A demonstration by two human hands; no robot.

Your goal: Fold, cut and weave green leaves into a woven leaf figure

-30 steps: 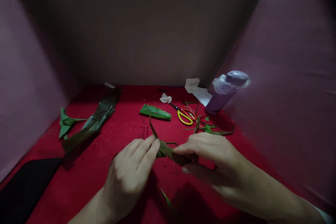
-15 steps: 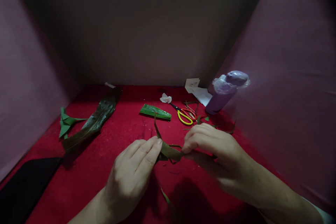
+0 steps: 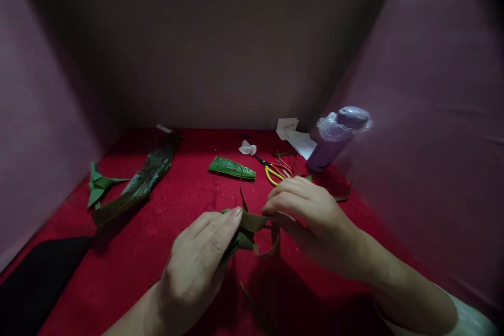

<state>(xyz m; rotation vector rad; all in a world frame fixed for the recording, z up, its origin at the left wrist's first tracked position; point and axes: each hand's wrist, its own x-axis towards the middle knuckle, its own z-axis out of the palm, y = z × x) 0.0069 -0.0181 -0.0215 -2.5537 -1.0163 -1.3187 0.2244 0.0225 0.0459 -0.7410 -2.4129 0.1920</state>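
My left hand (image 3: 200,262) is closed round a small bundle of folded green leaf strips (image 3: 244,240), its thumb pressed on top. One thin strip end sticks up from the bundle, away from me. My right hand (image 3: 311,218) pinches a brownish-green leaf strip (image 3: 254,221) that runs out of the bundle to the right. Below those fingers a narrow strip (image 3: 275,244) hangs in a curved loop. What sits under the left palm is hidden, and the right fingertips are partly out of sight.
Scissors (image 3: 271,176) with yellow and red handles lie behind my right hand. Beyond my hands is a folded green leaf piece (image 3: 230,168). A long leaf (image 3: 151,173) and a folded green leaf shape (image 3: 98,185) lie left. A purple container (image 3: 328,152) and white papers (image 3: 301,143) stand back right.
My right hand first drew the strip rightward, then came back closer to my left hand and up a little. The bundle has turned, showing more green underneath, and a strip now loops below.
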